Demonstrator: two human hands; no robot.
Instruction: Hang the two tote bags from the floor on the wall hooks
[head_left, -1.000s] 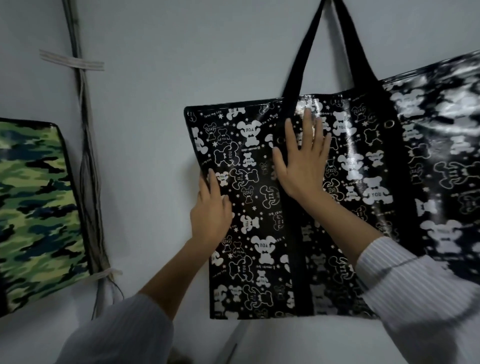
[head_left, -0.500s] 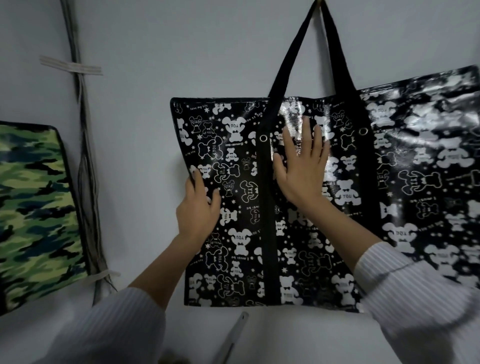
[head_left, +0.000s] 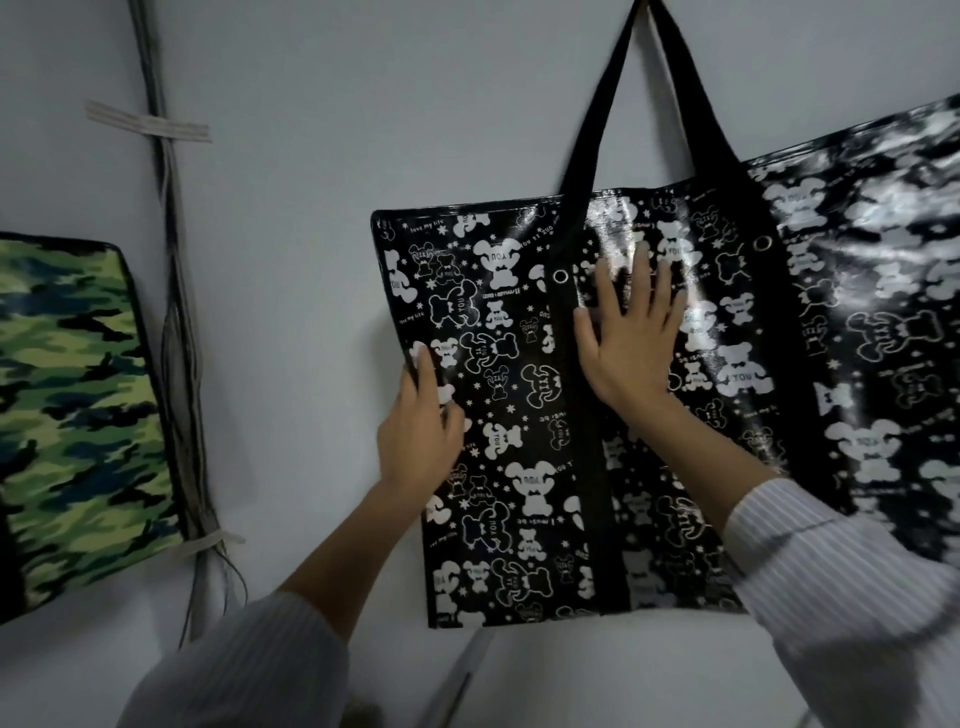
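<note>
While laid flat against the glossy front panel: fingers (head_left: 636, 275) of right hand (head_left: 631, 348) straight and spread apart, tips pointing upward, palm pressing just right of the vertical black strap band (head_left: 592, 493) and its metal eyelet (head_left: 560, 275). Fingers (head_left: 420, 364) of left hand (head_left: 421, 441) straight and held close together, resting on the same panel at its left edge, tips upward, lower than those of the right hand.

Beneath both hands: black tote bag (head_left: 519, 467) printed with white bears, stars and small lettering, hanging flat against the wall (head_left: 311, 156), upper edge roughly level. Two black handles (head_left: 587, 135) rising from the bag mouth and converging at the top border of the view; point of suspension cut off there.

Just to the right, meeting or overlapping the first bag's right side (order of overlap not discernible): second tote bag (head_left: 883, 338) of matching bear print, likewise against the wall, surface blurred by glare, right part beyond the view.

Farther out: pale striped sleeves (head_left: 841, 597) on both forearms. To the left, well apart from the black bags, camouflage-patterned bag (head_left: 67, 415) against the wall. Between the two groups, bundle of cables (head_left: 176, 312) running down the wall, fastened by strips of tape (head_left: 150, 124) above and below.
</note>
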